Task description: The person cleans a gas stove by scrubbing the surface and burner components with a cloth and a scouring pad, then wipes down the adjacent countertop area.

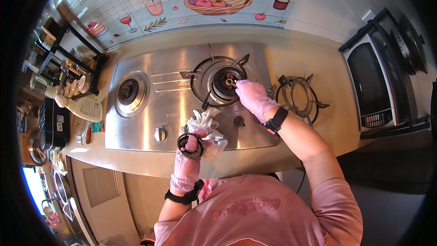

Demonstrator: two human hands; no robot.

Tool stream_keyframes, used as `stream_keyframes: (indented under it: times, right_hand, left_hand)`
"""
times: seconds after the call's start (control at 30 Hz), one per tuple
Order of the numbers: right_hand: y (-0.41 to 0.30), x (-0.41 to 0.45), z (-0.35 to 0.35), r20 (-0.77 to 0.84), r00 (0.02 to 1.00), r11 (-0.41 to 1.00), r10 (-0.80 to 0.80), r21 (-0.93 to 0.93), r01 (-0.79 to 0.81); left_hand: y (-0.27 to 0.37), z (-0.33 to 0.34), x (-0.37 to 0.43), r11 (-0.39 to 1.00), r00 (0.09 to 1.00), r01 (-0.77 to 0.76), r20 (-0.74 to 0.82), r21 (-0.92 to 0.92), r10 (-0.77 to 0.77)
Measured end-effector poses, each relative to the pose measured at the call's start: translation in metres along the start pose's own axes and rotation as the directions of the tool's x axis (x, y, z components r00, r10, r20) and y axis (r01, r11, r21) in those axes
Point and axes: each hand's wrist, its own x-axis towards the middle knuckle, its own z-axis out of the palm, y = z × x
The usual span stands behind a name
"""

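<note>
My left hand [189, 164], in a thin pink glove, grips a dark round burner cap [191, 146] and a crumpled white cloth or wipe [205, 124] above the front edge of the steel gas hob [170, 106]. My right hand [254, 97], gloved the same way, reaches to the right burner [229, 82], whose centre is uncovered. Its fingertips touch or nearly touch the burner's inner part; whether they hold anything small is hidden. A black pan support [194, 90] surrounds this burner. The left burner [129, 91] has no pan support on it.
Another round pan support [300, 97] lies on the counter right of the hob, near a microwave oven [370, 78]. At the left are a white spray bottle [85, 108], a red-handled tool [88, 133], a black container [53, 123] and a rack of jars [73, 65].
</note>
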Motion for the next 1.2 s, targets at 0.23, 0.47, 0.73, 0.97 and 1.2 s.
stream_keyframes:
  times: [0.23,0.47,0.73,0.97,1.2]
  right_hand:
    - [0.025,0.015,-0.046,-0.165,0.986,0.962,-0.006,0.269,0.051]
    - [0.12,0.001,-0.112,-0.296,0.918,0.908,0.265,0.397,-0.134]
    - [0.247,-0.009,-0.099,-0.251,0.846,0.882,0.471,0.114,-0.457]
    - [0.303,-0.021,-0.075,-0.324,0.821,0.882,0.471,0.163,-0.441]
    - [0.328,-0.035,-0.072,-0.301,0.827,0.88,0.475,0.145,-0.453]
  left_hand:
    - [-0.003,-0.002,-0.012,0.998,0.996,-0.036,-0.08,0.055,0.041]
    - [0.016,0.023,0.007,0.75,0.953,-0.215,-0.034,0.626,0.302]
    - [0.031,0.027,0.062,0.311,0.919,-0.215,0.084,0.926,0.385]
    - [0.032,0.04,0.08,0.506,0.982,-0.035,-0.065,0.862,0.178]
    - [0.028,0.055,0.08,0.73,0.997,0.075,-0.036,0.679,-0.069]
